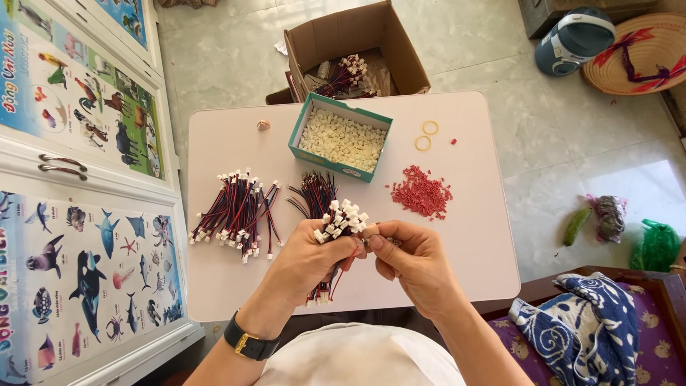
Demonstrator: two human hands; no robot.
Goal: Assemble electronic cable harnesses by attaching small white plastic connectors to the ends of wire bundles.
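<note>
My left hand (314, 261) grips a bundle of red and black wires (336, 221) tipped with small white connectors, held over the near edge of the pale table (464, 236). My right hand (411, 257) meets it from the right, fingertips pinched at one connector beside the bundle. A black watch sits on my left wrist. A loose pile of the same wires (239, 211) lies to the left on the table, and another fan of wires (314, 193) lies just beyond my hands.
A teal box of white connector housings (341, 139) stands at the table's back. A heap of small red pieces (421, 191) and two rubber bands (426, 136) lie right of it. A cardboard box with more wires (354, 53) sits on the floor behind.
</note>
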